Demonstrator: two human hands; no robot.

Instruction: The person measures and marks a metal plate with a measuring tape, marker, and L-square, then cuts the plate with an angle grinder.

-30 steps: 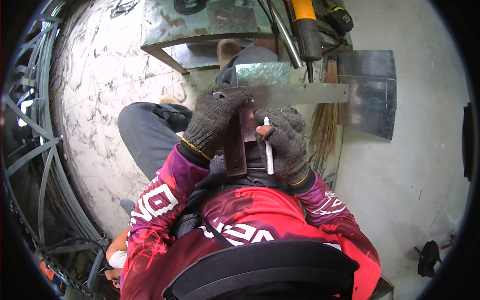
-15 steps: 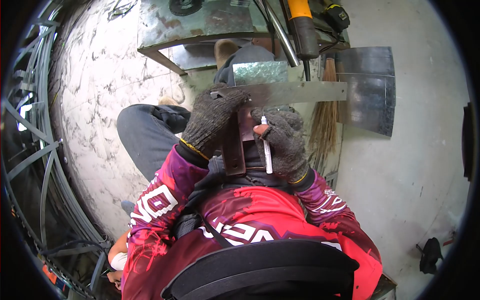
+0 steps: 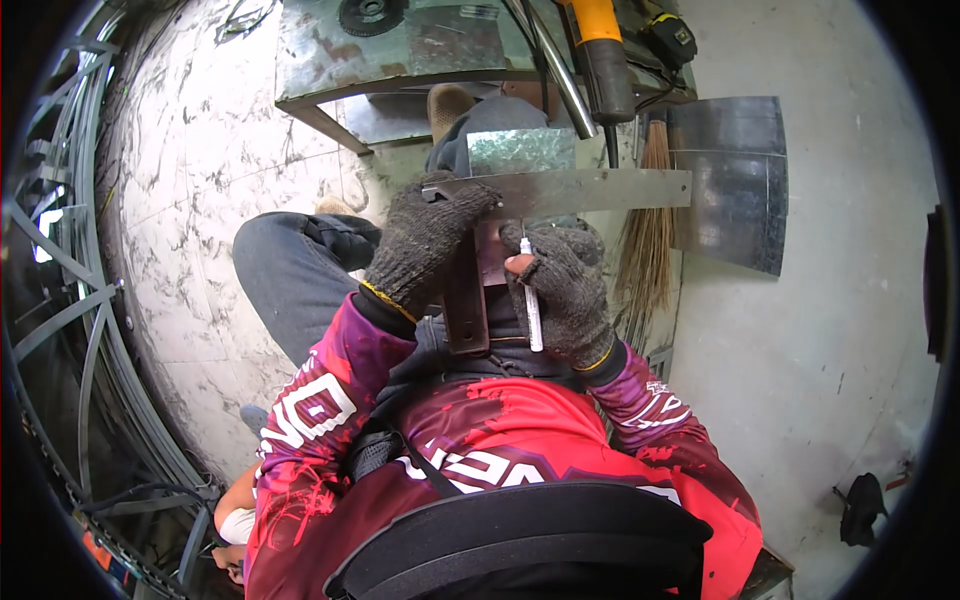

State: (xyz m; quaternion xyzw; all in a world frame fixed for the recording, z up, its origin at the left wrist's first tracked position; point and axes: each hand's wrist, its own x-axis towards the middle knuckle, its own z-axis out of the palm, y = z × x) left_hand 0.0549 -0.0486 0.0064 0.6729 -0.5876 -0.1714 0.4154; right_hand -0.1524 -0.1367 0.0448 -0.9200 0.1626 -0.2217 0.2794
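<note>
My left hand [image 3: 428, 232], in a grey knitted glove, grips a metal try square [image 3: 590, 190] at its corner. The square's blade reaches out to the right, while its darker stock [image 3: 465, 305] points back toward my waist. Beneath the blade, a shiny piece of sheet metal [image 3: 520, 152] rests over my lap, partly covered by the square and my hands. My right hand [image 3: 572, 290], gloved too with the thumb tip bare, is closed around a white marker pen [image 3: 532, 310]. The pen's thin tip points up, just below the blade's lower edge.
A metal table [image 3: 400, 75] ahead carries a dark toothed disc [image 3: 370, 14], an orange power tool [image 3: 600, 50] and a tape measure [image 3: 670, 38]. A broom [image 3: 650, 220] and a dark metal sheet [image 3: 735, 190] are at right. Metal frames [image 3: 90, 300] line the left; another person's hand [image 3: 230, 560] shows lower left.
</note>
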